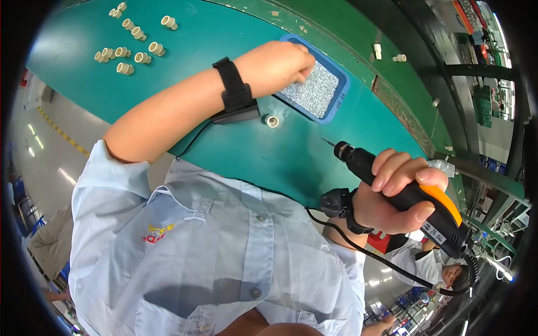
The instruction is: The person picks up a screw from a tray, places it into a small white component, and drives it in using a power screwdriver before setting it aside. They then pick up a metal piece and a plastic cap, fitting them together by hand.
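My left hand (280, 67) reaches over a blue plastic tray (340, 103) filled with small silvery metal pieces (316, 92), perhaps screws. Its fingers are curled together and dip to the pieces; whatever is between the fingertips is hidden. Wrapped in my right hand (398, 190) is a black and orange electric screwdriver (364, 164), its thin bit pointing left over the table. On the table below the left wrist stands one round cream fitting (272, 121), seen from its open end, apart from both hands.
Several cream plastic fittings (125, 68) lie loose at the table's (190, 67) far left. A few more fittings (378, 51) rest on the green ledge (353, 33) beyond. The screwdriver's black cable (386, 262) loops under my right arm. Another person (423, 263) is at the lower right.
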Demonstrator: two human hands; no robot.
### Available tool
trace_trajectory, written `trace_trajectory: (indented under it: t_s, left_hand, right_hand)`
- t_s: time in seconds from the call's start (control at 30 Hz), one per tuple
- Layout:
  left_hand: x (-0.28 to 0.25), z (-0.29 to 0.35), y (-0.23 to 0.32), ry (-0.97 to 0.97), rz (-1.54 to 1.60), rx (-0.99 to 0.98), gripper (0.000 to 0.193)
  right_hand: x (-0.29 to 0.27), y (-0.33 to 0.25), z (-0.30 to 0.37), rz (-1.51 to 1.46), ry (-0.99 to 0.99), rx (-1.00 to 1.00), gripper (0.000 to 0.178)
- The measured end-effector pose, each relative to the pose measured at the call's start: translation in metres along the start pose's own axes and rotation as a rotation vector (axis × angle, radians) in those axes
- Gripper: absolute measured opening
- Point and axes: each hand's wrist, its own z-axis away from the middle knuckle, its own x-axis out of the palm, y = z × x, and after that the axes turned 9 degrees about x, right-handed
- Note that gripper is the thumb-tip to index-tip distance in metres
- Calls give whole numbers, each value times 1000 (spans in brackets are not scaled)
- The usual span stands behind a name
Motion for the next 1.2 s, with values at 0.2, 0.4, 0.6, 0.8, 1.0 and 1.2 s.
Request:
trace_trajectory:
  t_s: [0.2, 0.4, 0.6, 0.8, 1.0, 1.2]
  left_hand:
    - [3, -17, 13, 136, 98, -80, 7]
    - [11, -13, 5, 213, 133, -29, 10]
    - [11, -13, 4, 227, 47, 28, 12]
    - [-4, 10, 34, 285, 41, 73, 12]
    - [9, 48, 60, 298, 382, 94, 10]
    - [8, 54, 70, 361, 434, 48, 9]
  right_hand:
    - [-3, -7, -14, 56, -65, -59, 47]
    - [-2, -8, -19, 63, -119, -61, 46]
    - [0, -12, -24, 88, -93, -68, 47]
    - [14, -19, -25, -1, -46, -54, 43]
    - [24, -21, -19, -101, -199, 15, 44]
    - [30, -16, -18, -85, -261, 38, 45]
